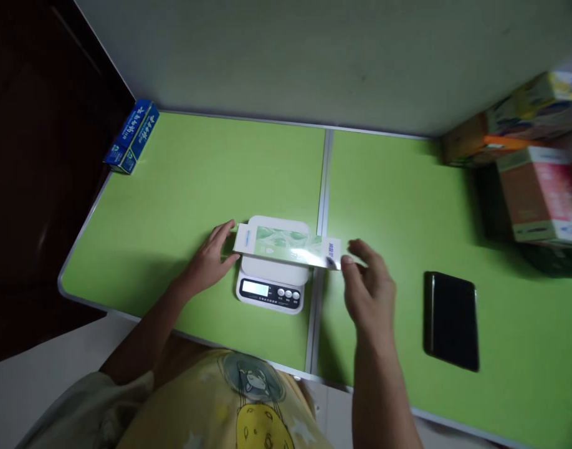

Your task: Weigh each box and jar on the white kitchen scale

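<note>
A long, flat white and green carton (286, 243) lies across the white weighing platform of a digital kitchen scale (271, 272), its ends overhanging both sides. The scale's display is lit, but its digits are too small to read. At the carton's left end is my left hand (212, 260), thumb and fingers spread around the corners; whether they touch it I cannot tell. My right hand (371, 284) hovers just off the right end, thumb and fingers apart with nothing between them.
Blue boxes (133, 136) sit at the green table's (211, 162) far left corner. A dark phone-like rectangular object (452, 320) lies on the right. Several cartons (538, 193) are stacked at the right back. A metal seam (324, 187) crosses the table, and a wall runs behind.
</note>
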Motion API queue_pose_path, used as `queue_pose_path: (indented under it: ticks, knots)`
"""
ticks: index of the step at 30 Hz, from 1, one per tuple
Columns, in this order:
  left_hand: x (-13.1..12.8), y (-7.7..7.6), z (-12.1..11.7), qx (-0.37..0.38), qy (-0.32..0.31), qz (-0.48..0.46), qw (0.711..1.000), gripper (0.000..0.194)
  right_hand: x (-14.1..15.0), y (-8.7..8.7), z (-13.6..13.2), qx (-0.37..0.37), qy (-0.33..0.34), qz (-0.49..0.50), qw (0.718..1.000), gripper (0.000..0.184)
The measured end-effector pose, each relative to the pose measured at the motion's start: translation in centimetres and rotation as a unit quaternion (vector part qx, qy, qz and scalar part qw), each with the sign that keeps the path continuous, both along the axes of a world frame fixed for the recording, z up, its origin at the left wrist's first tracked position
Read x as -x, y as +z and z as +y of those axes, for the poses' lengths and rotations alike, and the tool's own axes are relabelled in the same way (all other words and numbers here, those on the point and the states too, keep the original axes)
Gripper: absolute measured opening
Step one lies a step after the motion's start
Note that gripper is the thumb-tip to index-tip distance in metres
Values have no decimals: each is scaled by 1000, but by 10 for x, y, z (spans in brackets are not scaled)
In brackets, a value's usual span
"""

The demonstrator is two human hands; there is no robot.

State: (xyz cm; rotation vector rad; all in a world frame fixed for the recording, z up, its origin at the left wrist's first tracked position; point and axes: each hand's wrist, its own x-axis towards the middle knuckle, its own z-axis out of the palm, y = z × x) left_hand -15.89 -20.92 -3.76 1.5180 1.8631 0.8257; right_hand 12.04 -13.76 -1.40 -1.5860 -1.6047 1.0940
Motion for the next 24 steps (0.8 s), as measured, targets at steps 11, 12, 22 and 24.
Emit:
queue_pose_path:
  ticks: [11,12,22,24]
  knots:
    - [7,12,11,34,2,-25,999,56,28,-3,31,30,-11,52,998,52]
    - [11,15,8,34,10,-27,999,57,36,2,40,27,2,52,998,52]
    - [103,24,-10,-25,269,91,959,37,241,-1,124,64,215,181,958,42]
    - [127,22,3,-25,322,135,937,35,290,-13,132,56,212,159,963,40]
